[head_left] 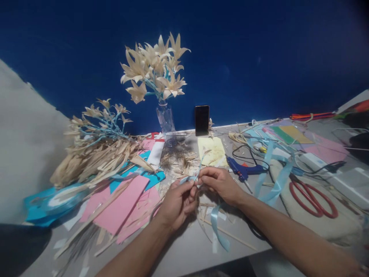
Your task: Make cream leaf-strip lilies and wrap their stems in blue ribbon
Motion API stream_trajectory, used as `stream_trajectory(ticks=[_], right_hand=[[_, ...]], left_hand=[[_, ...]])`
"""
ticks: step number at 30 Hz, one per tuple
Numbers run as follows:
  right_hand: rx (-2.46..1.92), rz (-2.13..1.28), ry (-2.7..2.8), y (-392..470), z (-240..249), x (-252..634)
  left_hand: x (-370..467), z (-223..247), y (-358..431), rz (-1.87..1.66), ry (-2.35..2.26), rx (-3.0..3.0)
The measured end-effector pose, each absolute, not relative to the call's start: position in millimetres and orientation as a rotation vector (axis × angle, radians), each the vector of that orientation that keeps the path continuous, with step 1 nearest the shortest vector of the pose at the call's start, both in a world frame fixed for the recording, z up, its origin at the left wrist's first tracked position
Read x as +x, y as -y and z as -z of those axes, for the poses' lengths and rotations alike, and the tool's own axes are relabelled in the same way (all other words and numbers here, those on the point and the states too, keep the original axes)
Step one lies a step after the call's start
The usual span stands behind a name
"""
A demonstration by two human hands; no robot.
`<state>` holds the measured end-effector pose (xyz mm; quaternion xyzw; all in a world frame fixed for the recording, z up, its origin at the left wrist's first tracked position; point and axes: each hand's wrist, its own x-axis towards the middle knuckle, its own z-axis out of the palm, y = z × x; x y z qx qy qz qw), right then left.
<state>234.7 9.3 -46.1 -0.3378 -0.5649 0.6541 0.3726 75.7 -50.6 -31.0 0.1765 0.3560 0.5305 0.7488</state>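
Observation:
My left hand pinches a light blue ribbon between thumb and fingers at the middle of the table. Against it, my right hand is closed with its fingertips on a thin blue-wrapped stem. A small pale flower tip stands at the top of that stem, over a yellow sheet. Below my hands a loose length of blue ribbon hangs to the table. The exact spot where ribbon and stem meet is partly hidden by my fingers.
Dried-husk flowers stand in a clear bottle; more lie on husks at left. A phone leans on the wall. A blue glue gun and red-handled scissors lie at right. Pink sheets and a ribbon roll lie left.

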Motion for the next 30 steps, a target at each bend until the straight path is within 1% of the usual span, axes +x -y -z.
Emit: stream_trajectory(ticks=[5, 10, 17, 24, 30], right_hand=[[-0.826, -1.796, 1.289, -12.6, 50.6, 235.0], [-0.859, -1.721, 1.325, -12.6, 53.2, 237.0], [-0.892, -1.748, 1.308, -10.3, 42.4, 239.4], [-0.918, -1.651, 1.430, -9.1, 37.4, 241.4], [-0.971, -1.515, 1.570, -12.7, 34.9, 245.7]], left_hand=[[79.6, 30.8, 52.1, -1.183, -0.870, 0.460], [83.4, 33.8, 54.6, -1.156, -0.919, 0.514], [78.7, 32.4, 53.4, -1.236, -0.994, 0.578], [70.7, 26.4, 48.9, -1.123, -1.133, 0.675], [65.1, 27.0, 47.5, -1.004, -1.310, 0.984]])
